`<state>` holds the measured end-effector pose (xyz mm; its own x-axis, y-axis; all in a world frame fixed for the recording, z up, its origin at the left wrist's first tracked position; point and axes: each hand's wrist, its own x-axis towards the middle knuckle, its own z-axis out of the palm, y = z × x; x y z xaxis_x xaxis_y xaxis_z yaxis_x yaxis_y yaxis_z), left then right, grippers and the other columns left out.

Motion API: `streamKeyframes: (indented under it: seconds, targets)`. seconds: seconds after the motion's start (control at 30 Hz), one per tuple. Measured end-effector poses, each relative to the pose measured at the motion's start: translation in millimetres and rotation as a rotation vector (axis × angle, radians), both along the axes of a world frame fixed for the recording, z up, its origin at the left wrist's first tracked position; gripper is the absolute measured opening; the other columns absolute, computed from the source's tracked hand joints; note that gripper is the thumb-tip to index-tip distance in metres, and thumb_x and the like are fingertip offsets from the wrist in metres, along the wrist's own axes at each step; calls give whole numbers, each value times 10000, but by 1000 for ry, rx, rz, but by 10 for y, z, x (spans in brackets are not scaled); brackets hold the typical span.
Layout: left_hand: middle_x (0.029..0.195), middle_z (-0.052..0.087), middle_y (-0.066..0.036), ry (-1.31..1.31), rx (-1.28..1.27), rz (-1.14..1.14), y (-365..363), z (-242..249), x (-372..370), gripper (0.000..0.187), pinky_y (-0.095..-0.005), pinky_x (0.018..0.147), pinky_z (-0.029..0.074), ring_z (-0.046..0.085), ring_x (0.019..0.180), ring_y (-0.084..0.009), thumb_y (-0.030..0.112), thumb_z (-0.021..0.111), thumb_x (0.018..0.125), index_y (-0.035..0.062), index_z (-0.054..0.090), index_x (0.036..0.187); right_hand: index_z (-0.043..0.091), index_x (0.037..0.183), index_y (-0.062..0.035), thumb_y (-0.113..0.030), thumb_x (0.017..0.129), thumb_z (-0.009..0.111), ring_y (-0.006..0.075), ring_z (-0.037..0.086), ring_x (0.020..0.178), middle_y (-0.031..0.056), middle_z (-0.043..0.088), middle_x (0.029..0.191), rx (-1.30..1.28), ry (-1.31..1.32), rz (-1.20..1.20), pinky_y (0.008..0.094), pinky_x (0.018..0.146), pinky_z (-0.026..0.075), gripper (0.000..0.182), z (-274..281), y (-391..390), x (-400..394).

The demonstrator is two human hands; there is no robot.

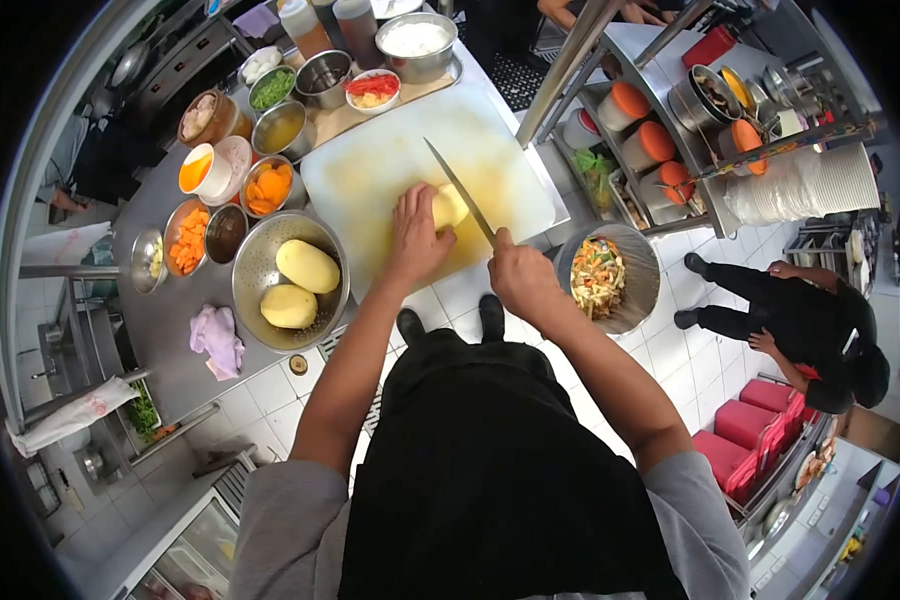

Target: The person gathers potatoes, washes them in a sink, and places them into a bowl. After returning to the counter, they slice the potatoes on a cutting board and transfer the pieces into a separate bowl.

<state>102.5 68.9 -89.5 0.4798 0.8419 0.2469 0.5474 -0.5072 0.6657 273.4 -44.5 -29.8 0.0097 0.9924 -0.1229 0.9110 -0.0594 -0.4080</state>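
Observation:
On the pale cutting board lies a peeled potato. My left hand rests against its left side, fingers bent around it. My right hand is closed around the handle of a long knife, whose blade slants up and left over the potato's right side. The knife's handle is mostly hidden in my fist. Left of the board, a steel colander holds two peeled potatoes.
Bowls of orange pieces, chopped greens and red strips stand around the board. A scrap bin is at the right. A purple cloth lies lower left. Another person stands at the far right.

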Motion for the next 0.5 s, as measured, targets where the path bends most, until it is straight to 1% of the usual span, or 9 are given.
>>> streamKeyframes:
  seconds: [0.03,0.07,0.17,0.23,0.27,0.33,0.5]
  targets:
    - [1307,422,-226,51,8,-5,35,1,-7,621,-487,1079,333,405,1239,-410,119,685,737,-58,440,1279,445,1163,81,-155,906,537,424,666,672,254,654,725,33,-19,15,524,627,541,361,-31,-22,-20]
    - [1280,438,-212,100,19,-12,60,4,-8,599,-476,1063,346,422,1213,-395,125,689,725,-50,461,1251,445,1163,81,-155,906,537,424,666,672,254,654,725,29,-24,14,524,627,541,361,-48,-37,-36]
    - [1251,440,-204,62,61,7,64,-2,-5,563,-468,1054,350,429,1188,-387,132,689,728,-37,476,1221,447,1137,74,-148,906,533,419,665,656,244,655,714,-4,-67,35,517,613,542,332,-49,-51,-83]
    - [1247,439,-200,70,36,-1,67,-1,-1,561,-469,1052,352,430,1182,-387,137,691,728,-32,478,1218,456,1095,52,-127,907,515,409,672,655,238,659,711,-98,-55,8,501,607,549,266,-20,-49,-114]
    - [1242,439,-196,80,17,-3,69,16,0,559,-471,1050,353,430,1176,-386,142,693,727,-26,480,1216,456,1095,52,-127,907,515,409,672,655,238,659,711,-106,-58,8,501,607,549,266,6,-48,-128]
    - [1240,438,-195,78,13,-9,78,11,-6,556,-473,1048,354,429,1175,-385,148,697,726,-22,482,1210,460,1041,23,-96,902,497,401,682,666,240,661,709,-115,-53,-18,489,611,556,186,52,-49,-160]
    - [1241,441,-194,83,22,-34,121,3,-6,561,-481,1045,360,432,1178,-386,162,706,725,-17,479,1205,457,1011,8,-83,910,494,401,686,664,243,662,704,-193,-83,-78,495,608,558,141,34,-33,-258]
